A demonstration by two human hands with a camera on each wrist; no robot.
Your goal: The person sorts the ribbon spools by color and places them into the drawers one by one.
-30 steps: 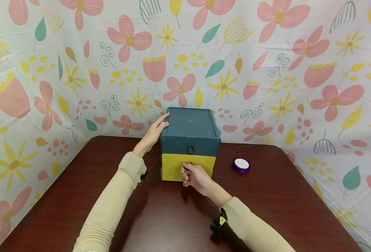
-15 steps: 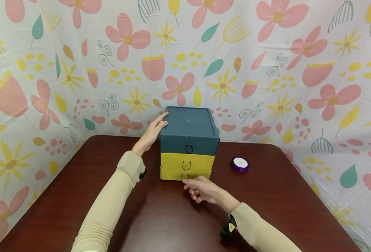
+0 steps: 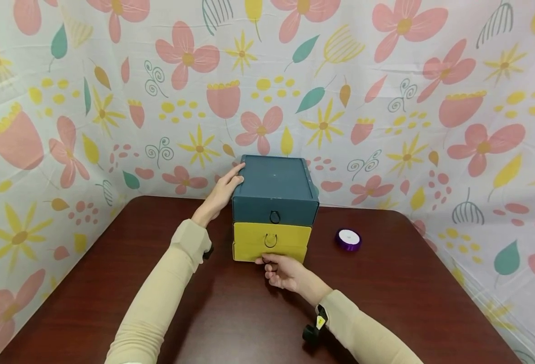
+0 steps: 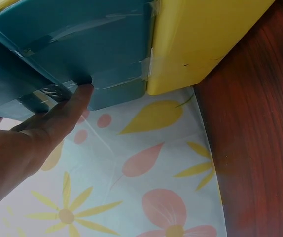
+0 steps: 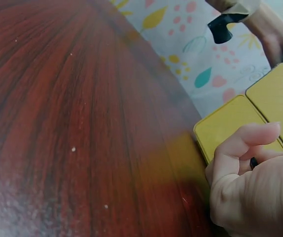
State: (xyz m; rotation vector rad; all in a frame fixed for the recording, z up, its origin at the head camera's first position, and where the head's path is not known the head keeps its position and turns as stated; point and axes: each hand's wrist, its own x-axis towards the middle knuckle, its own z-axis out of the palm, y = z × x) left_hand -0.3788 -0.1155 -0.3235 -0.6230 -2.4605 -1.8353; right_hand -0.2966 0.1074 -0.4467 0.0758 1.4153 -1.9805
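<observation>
A small chest of drawers (image 3: 276, 177) stands near the back of the table, with a dark teal top drawer and two yellow fronts below. My left hand (image 3: 220, 194) rests along its upper left side, fingers extended, and the left wrist view shows a fingertip against the teal wall. At the lower yellow drawer (image 3: 246, 253), my right hand (image 3: 290, 273) has its fingers curled and pinches the black ring pull (image 5: 253, 162), mostly hidden by the fingers. The upper yellow drawer (image 3: 249, 232) has its own ring pull (image 3: 271, 240) hanging free. All fronts look pushed in.
A roll of purple ribbon (image 3: 348, 239) lies on the dark wooden table (image 3: 231, 313), right of the chest. Close behind the table hangs a flower-patterned cloth (image 3: 194, 116), which also runs along both sides.
My right hand has let go of the upper yellow drawer's ring pull and moved down to the lower one, taking hold of it. The left hand stays on the chest.
</observation>
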